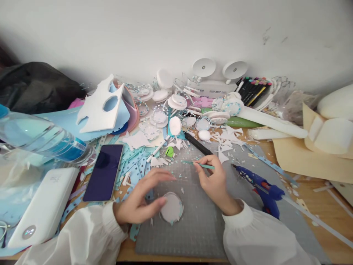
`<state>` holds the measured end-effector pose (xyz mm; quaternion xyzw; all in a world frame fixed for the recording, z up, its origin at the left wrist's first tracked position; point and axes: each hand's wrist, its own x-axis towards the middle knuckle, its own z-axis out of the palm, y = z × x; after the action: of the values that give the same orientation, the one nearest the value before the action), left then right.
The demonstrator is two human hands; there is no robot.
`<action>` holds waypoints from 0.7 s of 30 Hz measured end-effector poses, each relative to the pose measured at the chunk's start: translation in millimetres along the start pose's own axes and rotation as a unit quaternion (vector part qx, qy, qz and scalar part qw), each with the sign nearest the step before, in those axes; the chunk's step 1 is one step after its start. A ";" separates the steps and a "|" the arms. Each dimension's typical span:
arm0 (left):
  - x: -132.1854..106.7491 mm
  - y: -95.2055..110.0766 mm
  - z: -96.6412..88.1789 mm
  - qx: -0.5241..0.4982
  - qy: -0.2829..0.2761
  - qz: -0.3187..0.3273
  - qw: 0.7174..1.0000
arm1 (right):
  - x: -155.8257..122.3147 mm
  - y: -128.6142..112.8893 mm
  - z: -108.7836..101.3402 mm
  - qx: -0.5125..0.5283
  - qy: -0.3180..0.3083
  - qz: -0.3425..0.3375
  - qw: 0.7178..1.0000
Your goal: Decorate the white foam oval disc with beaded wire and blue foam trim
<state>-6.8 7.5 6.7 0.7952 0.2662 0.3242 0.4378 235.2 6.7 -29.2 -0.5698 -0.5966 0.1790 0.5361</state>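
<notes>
My left hand (143, 200) rests on a grey cutting mat (198, 221), thumb touching a round white foam disc (171, 208) with a glittery rim; its fingers are spread and blurred. My right hand (214, 182) is closed in a pinch on a thin teal tool (197, 164) that points left over the mat. Both arms wear white sleeves.
A blue glue gun (261, 184) lies right of my right hand. A dark phone (104, 171), a white power bank (44, 206) and a water bottle (38, 138) sit at left. Foam discs, paper scraps, markers (253, 90) and foam sheets crowd the back.
</notes>
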 end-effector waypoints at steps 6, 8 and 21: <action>2.1 -7.2 1.0 -0.162 0.153 -0.112 0.969 | 2.7 -12.9 -8.4 0.115 0.032 0.051 0.992; 3.9 -8.0 2.6 -0.184 0.173 -0.129 0.959 | 1.7 -19.4 -10.7 0.153 0.028 0.053 0.986; 12.7 -12.0 13.5 -0.136 0.142 -0.133 0.971 | -22.8 -41.0 -6.1 0.196 -0.030 0.027 0.980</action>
<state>9.8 15.1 -5.6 0.6312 0.3825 0.4061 0.5389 215.2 -27.3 -3.1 -0.4643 -0.5500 0.3240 0.6140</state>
